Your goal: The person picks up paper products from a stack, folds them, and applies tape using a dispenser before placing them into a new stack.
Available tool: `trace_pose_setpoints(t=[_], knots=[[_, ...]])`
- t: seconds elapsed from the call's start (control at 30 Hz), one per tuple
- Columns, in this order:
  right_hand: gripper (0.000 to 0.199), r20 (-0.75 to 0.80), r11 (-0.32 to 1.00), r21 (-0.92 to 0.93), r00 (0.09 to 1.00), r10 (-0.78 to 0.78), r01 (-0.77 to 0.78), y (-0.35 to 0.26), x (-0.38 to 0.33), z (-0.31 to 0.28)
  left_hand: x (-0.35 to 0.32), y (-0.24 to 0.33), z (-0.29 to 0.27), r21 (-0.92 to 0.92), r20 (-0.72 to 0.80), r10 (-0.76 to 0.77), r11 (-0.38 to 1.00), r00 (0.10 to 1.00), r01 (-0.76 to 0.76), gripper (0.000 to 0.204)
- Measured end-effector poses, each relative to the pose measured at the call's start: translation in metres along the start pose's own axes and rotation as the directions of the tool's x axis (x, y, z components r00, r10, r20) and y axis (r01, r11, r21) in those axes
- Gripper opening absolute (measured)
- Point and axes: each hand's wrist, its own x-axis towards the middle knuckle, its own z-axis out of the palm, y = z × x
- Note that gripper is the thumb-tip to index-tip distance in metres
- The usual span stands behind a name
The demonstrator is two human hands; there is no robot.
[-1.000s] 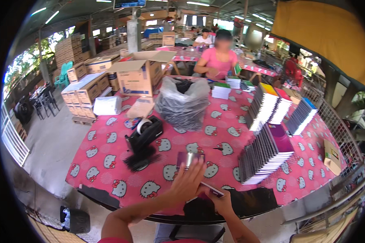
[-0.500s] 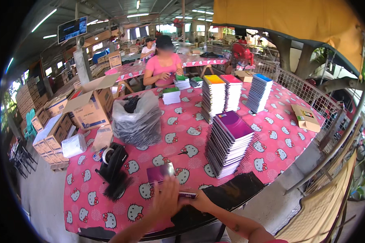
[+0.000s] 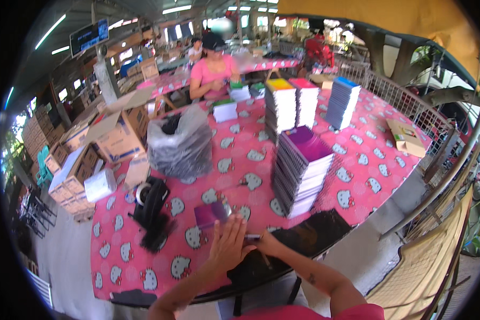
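My left hand (image 3: 228, 242) lies flat with its fingers stretched out, palm down near the front of the table. Just right of it, my closed right hand (image 3: 269, 245) grips the edge of a thin notebook (image 3: 253, 236), mostly hidden under both hands. A purple notebook cover (image 3: 209, 214) rests on the tablecloth just beyond my left fingertips, its corner glossy. To the right stands a tall stack of purple spiral notebooks (image 3: 304, 173). Left of the hands are a black tape dispenser (image 3: 152, 197) and a bundle of thin black strands (image 3: 157, 233).
A pink patterned cloth (image 3: 240, 197) covers the table. Further back stand a plastic bag (image 3: 180, 144) of black material, yellow notebooks (image 3: 280, 109), blue notebooks (image 3: 343, 104) and an open carton (image 3: 120, 136). Across the table sits a person in pink (image 3: 213, 74) handling green-covered notebooks (image 3: 239, 92).
The view has shifted, so the table's contents sit differently in it. My left hand, raised and blurred before, now lies flatter with fingers forward. My right hand still grips the notebook's edge.
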Motion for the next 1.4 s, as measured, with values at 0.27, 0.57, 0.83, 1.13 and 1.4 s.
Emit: trace_pose_setpoints(t=[0.27,0.57,0.83,1.13,1.4], knots=[[0.033,0.002,0.972,0.042,0.973,0.23,-0.23,-0.016,0.001,-0.005,-0.009,0.007,0.001,-0.109,0.085,0.054,0.993,0.995,-0.045,0.084],[0.034,-0.065,0.984,-0.155,0.995,0.076,-0.085,-0.033,0.005,-0.002,0.012,-0.023,0.007,-0.371,-0.01,-0.011,0.928,1.0,0.007,0.036],[0.031,-0.157,0.967,-0.174,0.975,0.157,-0.183,-0.062,-0.018,-0.035,0.015,0.001,-0.001,-0.524,-0.145,-0.114,0.851,0.983,0.021,0.024],[0.026,-0.164,0.938,-0.289,0.975,0.149,-0.191,-0.066,-0.026,-0.027,0.016,0.008,0.0,-0.464,-0.211,-0.09,0.886,0.973,-0.019,0.021],[0.015,-0.136,0.978,0.067,0.969,0.205,-0.197,-0.067,-0.027,-0.051,0.017,0.007,0.003,-0.479,-0.235,-0.082,0.877,0.969,-0.042,0.018]])
